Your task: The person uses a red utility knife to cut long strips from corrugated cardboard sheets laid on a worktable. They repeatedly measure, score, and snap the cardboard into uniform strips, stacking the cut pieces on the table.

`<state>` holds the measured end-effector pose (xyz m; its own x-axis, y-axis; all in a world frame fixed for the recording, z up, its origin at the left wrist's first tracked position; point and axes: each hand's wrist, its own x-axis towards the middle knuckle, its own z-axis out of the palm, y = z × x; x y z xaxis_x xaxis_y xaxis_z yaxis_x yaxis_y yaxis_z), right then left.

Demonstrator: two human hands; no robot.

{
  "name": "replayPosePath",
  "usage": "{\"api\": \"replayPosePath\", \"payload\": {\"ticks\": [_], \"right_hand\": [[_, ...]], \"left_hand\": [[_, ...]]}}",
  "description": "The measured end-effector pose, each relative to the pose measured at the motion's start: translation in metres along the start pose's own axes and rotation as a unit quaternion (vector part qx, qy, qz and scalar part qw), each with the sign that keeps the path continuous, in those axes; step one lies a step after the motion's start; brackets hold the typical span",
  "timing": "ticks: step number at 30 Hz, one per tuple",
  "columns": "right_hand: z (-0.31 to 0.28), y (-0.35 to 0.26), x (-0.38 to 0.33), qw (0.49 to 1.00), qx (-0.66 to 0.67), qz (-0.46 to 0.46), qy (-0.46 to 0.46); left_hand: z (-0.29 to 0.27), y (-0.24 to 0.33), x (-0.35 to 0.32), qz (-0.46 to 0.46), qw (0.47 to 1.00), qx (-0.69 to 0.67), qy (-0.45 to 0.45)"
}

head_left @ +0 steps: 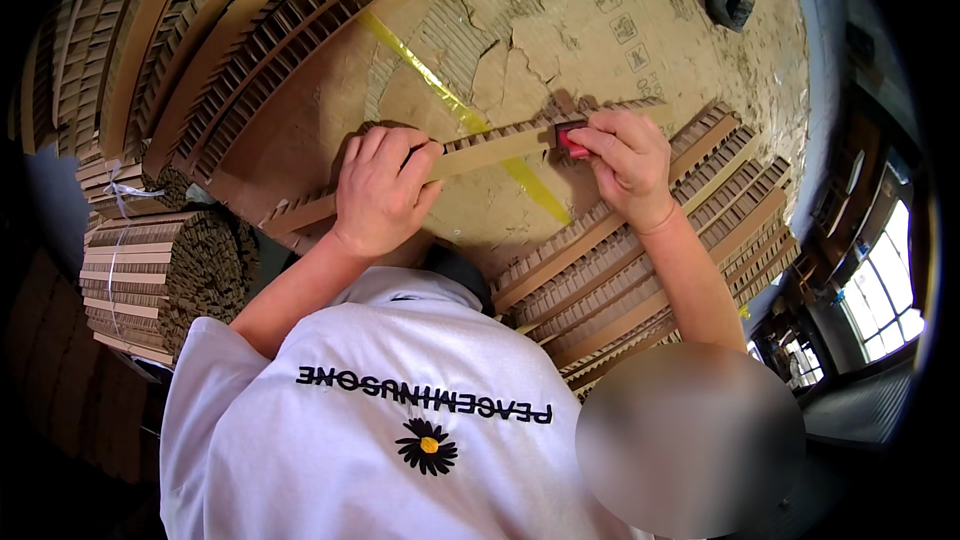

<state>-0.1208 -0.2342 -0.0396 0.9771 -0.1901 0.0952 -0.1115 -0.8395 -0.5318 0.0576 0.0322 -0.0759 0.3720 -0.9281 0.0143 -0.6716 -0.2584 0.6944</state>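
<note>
- On the strip [480, 156], my left hand [385, 190] is closed, fingers curled over the far edge and thumb on the near side.
- Further right along the same strip, my right hand [630, 165] pinches a red block [574, 143] with a dark part against the strip's face.
- Between my hands the strip runs aslant, its right end farther from me than its left.
- Under it, yellow tape [535, 188] crosses the worn board [580, 30].
- Beneath my right forearm, cardboard rows [585, 245] lie side by side.
- Up to the left, longer rows [215, 50] curve in my wide view.
- Left of my elbow sits a round bundle [150, 275]; just beyond it, white string [118, 187] is knotted.
- At the board's far right stands a black block [738, 10] with a pale label.
- Well apart, a window [893, 295] glows.
</note>
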Motion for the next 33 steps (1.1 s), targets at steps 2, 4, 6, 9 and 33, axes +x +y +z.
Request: {"api": "replayPosePath", "payload": {"ticks": [2, 4, 6, 9, 33], "right_hand": [[0.000, -0.001, 0.001, 1.000, 0.005, 0.002, 0.011], [0.003, -0.001, -0.001, 1.000, 0.012, 0.004, 0.018], [0.003, -0.003, -0.005, 1.000, 0.005, 0.020, 0.014], [-0.011, -0.023, 0.000, 0.996, 0.001, 0.084, -0.003], [-0.013, -0.248, -0.241, 0.626, 0.207, 0.335, 0.672]], "left_hand": [[0.000, 0.000, 0.000, 0.000, 1.000, 0.003, 0.003], [-0.002, 0.000, 0.000, 0.001, 1.000, 0.004, 0.004], [-0.001, 0.001, -0.002, 0.004, 1.000, 0.004, 0.001], [-0.002, 0.002, -0.001, 0.013, 1.000, 0.011, 0.003], [0.014, 0.098, -0.024, -0.133, 0.918, -0.296, -0.228]]}}
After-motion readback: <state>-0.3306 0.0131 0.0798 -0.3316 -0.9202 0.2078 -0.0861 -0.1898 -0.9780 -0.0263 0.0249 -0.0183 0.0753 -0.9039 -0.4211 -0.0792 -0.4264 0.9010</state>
